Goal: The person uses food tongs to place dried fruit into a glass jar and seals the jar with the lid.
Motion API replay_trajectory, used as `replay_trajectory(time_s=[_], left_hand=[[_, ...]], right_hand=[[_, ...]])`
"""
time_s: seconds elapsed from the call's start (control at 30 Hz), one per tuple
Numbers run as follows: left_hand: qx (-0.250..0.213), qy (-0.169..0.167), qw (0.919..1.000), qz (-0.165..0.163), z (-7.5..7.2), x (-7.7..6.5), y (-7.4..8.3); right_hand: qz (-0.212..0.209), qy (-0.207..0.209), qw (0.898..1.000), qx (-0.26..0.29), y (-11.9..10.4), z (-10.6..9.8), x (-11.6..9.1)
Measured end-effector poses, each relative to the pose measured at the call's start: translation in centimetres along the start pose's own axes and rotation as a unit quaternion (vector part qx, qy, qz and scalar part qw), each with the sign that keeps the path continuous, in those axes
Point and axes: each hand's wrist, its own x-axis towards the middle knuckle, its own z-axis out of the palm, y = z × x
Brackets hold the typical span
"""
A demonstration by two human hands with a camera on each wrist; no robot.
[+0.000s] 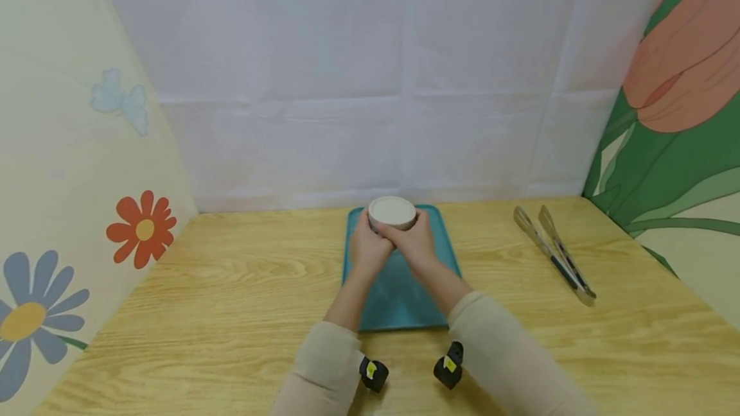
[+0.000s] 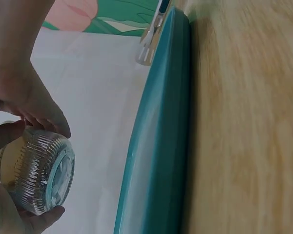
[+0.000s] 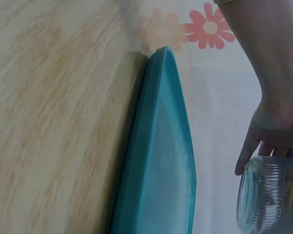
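Observation:
Both hands hold a ribbed clear glass jar [image 2: 39, 170] with a pale round lid [image 1: 392, 210], raised above the far part of a teal tray [image 1: 399, 297]. From the left, the left hand [image 1: 370, 246] curls its fingers round the jar's side. The right hand [image 1: 412, 241] grips it from the right, its thumb lying across the near side below the lid. Seen from the right wrist, the jar's base [image 3: 244, 200] hangs apart from the tray. Something pale yellowish shows through the glass; what it is cannot be told.
Metal tongs [image 1: 557, 255] with dark grips lie on the wooden table [image 1: 243, 287], right of the tray. A white cloth backdrop [image 1: 324, 82] rises behind the table's far edge. Flower-printed panels [image 1: 58, 146] stand at both sides.

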Motion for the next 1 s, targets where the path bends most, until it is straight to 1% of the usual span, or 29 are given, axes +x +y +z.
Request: replay_trajectory(time_s=[0.03,0.1,0.17,0.2,0.27,0.37,0.4,0.43,0.5,0.53,0.57,0.6,0.67,0.77,0.87,1.0], left_hand=[[-0.011,-0.002,0.9999,0.001,-0.1,0.1,0.0],[-0.048,-0.018,0.9986,0.009,-0.4,0.2,-0.2],[-0.094,-0.044,0.9945,0.015,-0.9,0.4,-0.4],[-0.119,-0.062,0.9908,0.016,-1.2,0.5,-0.5],[-0.150,-0.099,0.9835,0.022,-1.7,0.7,-0.8],[-0.172,-0.164,0.9713,0.017,-2.3,0.8,-1.2],[-0.178,-0.187,0.9659,0.018,-2.5,0.8,-1.3],[-0.177,-0.206,0.9623,0.021,-2.6,0.8,-1.4],[-0.187,-0.242,0.9519,0.022,-2.7,0.8,-1.5],[-0.192,-0.255,0.9474,0.024,-2.7,0.8,-1.6],[-0.194,-0.263,0.9448,0.025,-2.7,0.8,-1.6],[-0.198,-0.268,0.9424,0.027,-2.7,0.8,-1.7],[-0.207,-0.269,0.9403,0.025,-2.7,0.8,-1.7],[-0.214,-0.253,0.9433,0.022,-2.6,0.8,-1.6],[-0.212,-0.232,0.9492,0.013,-2.4,0.7,-1.5],[-0.198,-0.211,0.9571,0.010,-2.2,0.5,-1.3]], right_hand=[[0.002,-0.006,1.000,-0.005,-0.1,-0.1,-0.1],[0.008,-0.031,0.999,-0.010,-0.4,-0.5,-0.1],[0.016,-0.077,0.997,-0.019,-0.8,-1.4,0.1],[0.014,-0.112,0.993,-0.019,-0.9,-1.9,0.3],[0.010,-0.184,0.983,-0.013,-1.1,-2.9,0.9],[0.005,-0.272,0.962,-0.003,-0.9,-4.3,1.8],[-0.001,-0.295,0.955,-0.001,-0.7,-4.6,2.1],[0.001,-0.309,0.951,-0.003,-0.6,-4.8,2.3],[0.002,-0.328,0.945,-0.004,-0.4,-5.1,2.6],[0.000,-0.335,0.942,-0.005,-0.3,-5.3,2.6],[0.000,-0.336,0.942,-0.009,-0.2,-5.3,2.7],[0.001,-0.334,0.943,-0.012,-0.2,-5.3,2.6],[0.002,-0.320,0.947,-0.018,-0.1,-5.3,2.5],[-0.004,-0.289,0.957,-0.027,0.0,-5.0,2.1],[-0.010,-0.257,0.966,-0.032,0.0,-4.6,1.9],[-0.019,-0.221,0.974,-0.035,0.2,-4.1,1.7]])
